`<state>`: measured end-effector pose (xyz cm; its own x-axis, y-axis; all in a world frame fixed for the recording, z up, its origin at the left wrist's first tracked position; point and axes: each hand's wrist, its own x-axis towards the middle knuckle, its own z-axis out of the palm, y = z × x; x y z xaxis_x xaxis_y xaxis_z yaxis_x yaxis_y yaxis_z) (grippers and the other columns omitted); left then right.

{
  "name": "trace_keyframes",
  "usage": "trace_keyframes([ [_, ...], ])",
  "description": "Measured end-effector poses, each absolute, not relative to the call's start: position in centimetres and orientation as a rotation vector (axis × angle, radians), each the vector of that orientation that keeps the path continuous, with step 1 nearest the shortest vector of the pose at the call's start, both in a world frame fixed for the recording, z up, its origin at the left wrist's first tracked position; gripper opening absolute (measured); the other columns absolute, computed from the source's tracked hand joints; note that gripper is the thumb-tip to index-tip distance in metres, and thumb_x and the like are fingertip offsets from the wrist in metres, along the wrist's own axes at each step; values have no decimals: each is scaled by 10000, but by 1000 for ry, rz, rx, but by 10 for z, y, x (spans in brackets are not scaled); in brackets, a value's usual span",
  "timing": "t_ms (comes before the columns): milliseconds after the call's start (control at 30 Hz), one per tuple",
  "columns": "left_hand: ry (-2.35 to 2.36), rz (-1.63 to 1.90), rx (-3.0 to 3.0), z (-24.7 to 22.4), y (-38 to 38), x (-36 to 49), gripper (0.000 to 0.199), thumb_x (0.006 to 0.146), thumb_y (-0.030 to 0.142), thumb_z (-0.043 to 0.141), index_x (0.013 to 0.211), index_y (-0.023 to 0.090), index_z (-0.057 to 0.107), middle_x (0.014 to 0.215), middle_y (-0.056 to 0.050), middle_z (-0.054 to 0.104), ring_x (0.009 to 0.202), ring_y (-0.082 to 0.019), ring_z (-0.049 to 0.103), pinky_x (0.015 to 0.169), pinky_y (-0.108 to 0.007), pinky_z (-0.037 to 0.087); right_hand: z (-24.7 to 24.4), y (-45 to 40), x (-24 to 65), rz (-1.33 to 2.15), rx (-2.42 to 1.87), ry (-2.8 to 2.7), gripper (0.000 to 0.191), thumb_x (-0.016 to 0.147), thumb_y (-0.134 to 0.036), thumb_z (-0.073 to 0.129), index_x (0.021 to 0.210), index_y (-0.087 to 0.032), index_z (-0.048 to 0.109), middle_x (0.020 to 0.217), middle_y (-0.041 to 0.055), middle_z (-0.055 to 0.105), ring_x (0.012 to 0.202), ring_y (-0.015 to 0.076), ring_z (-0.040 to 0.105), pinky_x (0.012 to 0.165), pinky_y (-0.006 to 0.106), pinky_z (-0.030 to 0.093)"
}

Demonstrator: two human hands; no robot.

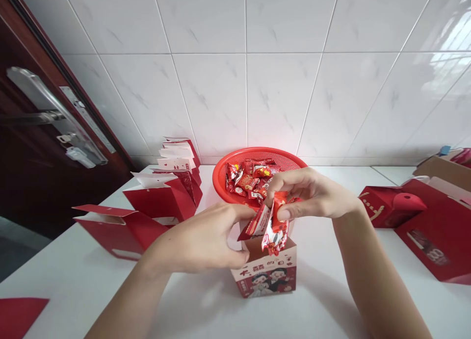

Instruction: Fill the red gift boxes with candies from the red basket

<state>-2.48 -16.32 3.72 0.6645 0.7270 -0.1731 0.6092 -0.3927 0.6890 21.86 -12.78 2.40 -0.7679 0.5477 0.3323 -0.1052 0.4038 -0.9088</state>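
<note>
A small red and white candy box (268,278), printed with a cartoon couple, stands with its top open on the table. My left hand (209,236) grips the box's left side, thumb at the near rim and the other fingers partly hidden behind it. Above the opening, my right hand (307,194) pinches several red-wrapped candies (275,226) between thumb and fingers. Just behind, a red plastic basket (220,184) holds many more wrapped candies (247,178); my right hand overlaps its right edge in view.
Several open red boxes (154,199) stand in a row at the left. On the right are a closed red box (382,209) and a larger red carton (437,231). A tiled wall (279,98) rises behind the white table (316,299); a dark door (33,133) is at far left.
</note>
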Motion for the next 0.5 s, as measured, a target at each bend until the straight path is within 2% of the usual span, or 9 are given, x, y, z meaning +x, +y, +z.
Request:
trace_keyframes([
  [133,1001,181,2182,41,-158,-30,358,731,229,677,1084,262,725,1090,21,734,969,-212,680,802,-256,507,25,-130,211,1312,-395,-2168,172,894,-269,767,931,-129,676,875,38,675,758,128,642,663,254,542],
  [367,1123,145,2264,37,-155,-34,355,738,344,748,1076,236,725,1094,-23,734,1022,-258,677,812,-285,528,32,-133,216,1068,-588,-2338,161,932,-299,711,936,-149,654,848,17,636,740,121,577,618,237,463],
  [500,1076,127,2282,36,-153,-36,365,765,326,722,1118,233,721,1162,-27,733,1097,-266,664,881,-298,526,35,-133,220,949,-736,-2474,132,951,-284,653,929,-155,629,846,16,631,706,119,540,589,245,406],
])
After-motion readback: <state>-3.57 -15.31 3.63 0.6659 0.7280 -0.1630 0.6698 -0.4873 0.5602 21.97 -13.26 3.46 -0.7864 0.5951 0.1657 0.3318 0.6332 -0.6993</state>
